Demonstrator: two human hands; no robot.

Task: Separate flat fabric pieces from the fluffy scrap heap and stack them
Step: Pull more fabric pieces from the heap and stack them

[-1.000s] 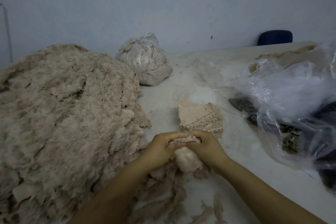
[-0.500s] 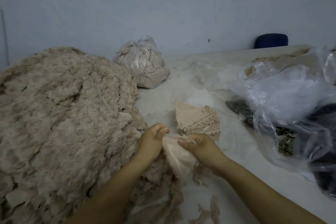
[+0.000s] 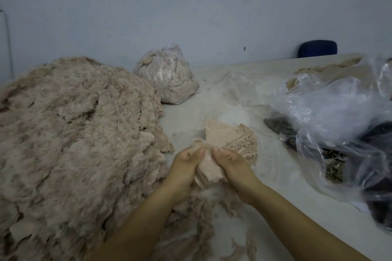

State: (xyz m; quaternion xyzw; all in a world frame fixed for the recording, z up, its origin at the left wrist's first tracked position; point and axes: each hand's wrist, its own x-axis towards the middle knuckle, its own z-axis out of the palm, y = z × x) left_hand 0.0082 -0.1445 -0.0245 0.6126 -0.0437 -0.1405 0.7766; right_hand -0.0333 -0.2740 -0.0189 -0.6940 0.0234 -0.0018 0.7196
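Lower centre of frame: my left hand (image 3: 186, 165) & right hand (image 3: 231, 165) both pinch one pale fabric piece (image 3: 209, 170), thumbs close together, fluff clinging at its top edge. Just beyond, mid-frame, the flat stack (image 3: 235, 140) sits on the bench (image 3: 212, 99). Fluffy scrap heap (image 3: 74, 144) fills the left. Risk, imo: fluff rides along onto the stack if I don't strip it. Hard to tell: dark contents of the plastic bag (image 3: 339, 112) at right; heap cut off at left edge.
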